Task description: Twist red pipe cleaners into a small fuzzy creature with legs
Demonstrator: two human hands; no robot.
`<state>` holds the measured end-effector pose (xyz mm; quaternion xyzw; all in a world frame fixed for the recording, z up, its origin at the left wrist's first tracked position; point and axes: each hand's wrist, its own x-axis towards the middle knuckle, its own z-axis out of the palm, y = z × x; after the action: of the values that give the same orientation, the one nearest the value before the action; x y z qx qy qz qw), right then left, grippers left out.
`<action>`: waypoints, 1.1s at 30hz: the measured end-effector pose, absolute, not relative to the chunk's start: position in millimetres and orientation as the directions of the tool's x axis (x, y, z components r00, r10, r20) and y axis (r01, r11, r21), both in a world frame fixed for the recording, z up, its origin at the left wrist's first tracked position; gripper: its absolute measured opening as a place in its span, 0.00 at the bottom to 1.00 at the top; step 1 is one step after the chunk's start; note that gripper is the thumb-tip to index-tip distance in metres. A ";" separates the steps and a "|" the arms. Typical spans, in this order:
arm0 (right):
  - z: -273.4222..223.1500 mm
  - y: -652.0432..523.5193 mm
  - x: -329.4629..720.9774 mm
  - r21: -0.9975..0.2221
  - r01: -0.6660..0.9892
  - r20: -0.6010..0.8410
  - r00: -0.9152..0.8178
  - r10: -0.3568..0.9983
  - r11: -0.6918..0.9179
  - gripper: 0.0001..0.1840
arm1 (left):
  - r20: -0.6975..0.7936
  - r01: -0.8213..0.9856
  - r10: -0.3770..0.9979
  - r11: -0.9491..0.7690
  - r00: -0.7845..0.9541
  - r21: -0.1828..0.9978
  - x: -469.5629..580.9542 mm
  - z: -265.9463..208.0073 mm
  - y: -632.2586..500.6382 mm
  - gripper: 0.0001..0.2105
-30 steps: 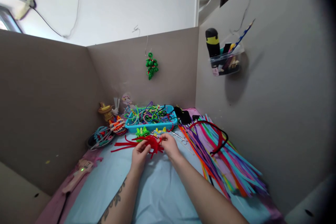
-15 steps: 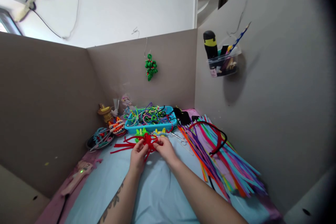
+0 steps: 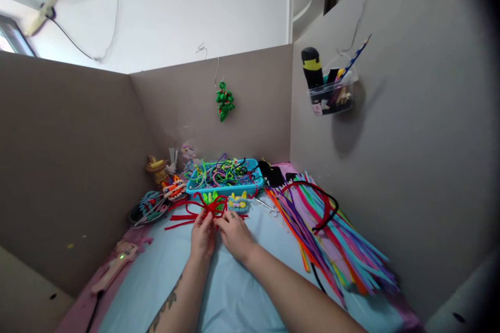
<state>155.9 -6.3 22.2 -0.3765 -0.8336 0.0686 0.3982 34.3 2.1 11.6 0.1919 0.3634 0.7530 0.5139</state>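
Observation:
Red pipe cleaners twisted together at a knotted middle (image 3: 212,207) are pinched between the fingers of my left hand (image 3: 202,235). My right hand (image 3: 236,235) is closed at the near side of this bundle, thumb and fingers on a red strand. Several red ends loop up and stick out around both hands. More red pipe cleaners (image 3: 178,217) lie to the left on the blue cloth. Just behind the hands sit a green pipe-cleaner figure (image 3: 211,198) and a light-blue and yellow one (image 3: 237,203), both partly covered by red strands or fingers.
A blue tray (image 3: 230,189) full of tangled pipe cleaners stands at the back. Scissors (image 3: 269,207) and a spread of coloured pipe cleaners (image 3: 312,223) lie right. A dark bowl (image 3: 136,214) and a pink corded tool (image 3: 113,268) are left. Grey panels (image 3: 253,109) enclose the table.
Both hands have moved slightly left and closer together. The red bundle has turned in them, and its loops now stand higher. More of the blue and yellow figure shows.

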 end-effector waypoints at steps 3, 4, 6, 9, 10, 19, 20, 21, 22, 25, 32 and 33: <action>20.3 -4.5 153.2 -0.346 0.613 0.613 -0.425 0.666 0.710 0.10 | -0.084 -0.644 0.920 -0.201 -0.384 0.738 35.4 12.6 2.1 0.18; 20.0 -4.1 152.9 -0.331 0.616 0.616 -0.433 0.658 0.715 0.10 | -0.087 -0.645 0.920 -0.199 -0.383 0.737 35.2 12.7 2.4 0.18; 20.0 -4.2 152.8 -0.309 0.610 0.622 -0.451 0.640 0.730 0.09 | -0.101 -0.650 0.916 -0.195 -0.389 0.735 34.1 12.7 3.2 0.18; 20.3 -5.9 152.3 -0.284 0.609 0.625 -0.468 0.625 0.740 0.08 | -0.121 -0.670 0.913 -0.190 -0.389 0.718 31.9 11.8 4.3 0.17; 20.0 -6.2 151.6 -0.275 0.616 0.628 -0.466 0.623 0.738 0.08 | -0.125 -0.680 0.918 -0.183 -0.377 0.710 31.3 11.3 4.5 0.16; 11.3 1.0 146.3 -0.191 0.607 0.728 -0.439 0.526 0.771 0.07 | -0.134 -0.725 0.944 -0.136 -0.302 0.676 29.2 8.6 5.4 0.10; 11.2 -0.9 146.0 -0.182 0.579 0.740 -0.451 0.498 0.795 0.08 | -0.136 -0.714 0.937 -0.144 -0.321 0.685 28.9 9.1 5.7 0.11; 11.1 -4.1 145.3 -0.167 0.542 0.749 -0.473 0.463 0.824 0.08 | -0.147 -0.700 0.928 -0.148 -0.342 0.698 28.5 9.6 6.0 0.11; 11.0 -8.8 144.0 -0.145 0.496 0.755 -0.504 0.419 0.856 0.08 | -0.163 -0.686 0.918 -0.144 -0.363 0.713 28.0 10.1 6.5 0.12; 10.1 -28.4 137.5 -0.057 0.297 0.751 -0.616 0.237 0.953 0.08 | -0.203 -0.668 0.900 -0.120 -0.385 0.735 25.3 11.4 8.2 0.13; 21.6 -45.1 138.4 -0.254 0.076 0.811 -0.527 0.255 0.964 0.17 | -0.175 -0.641 0.900 -0.138 -0.399 0.755 23.2 10.2 8.0 0.17; 24.2 -40.3 141.7 -0.326 0.121 0.825 -0.449 0.344 0.938 0.17 | -0.155 -0.621 0.904 -0.142 -0.399 0.770 24.5 10.0 7.3 0.19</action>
<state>141.7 -40.3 24.2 -0.1378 -0.8439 0.1104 0.5066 24.5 7.3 10.0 0.1765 0.3996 0.7348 0.5189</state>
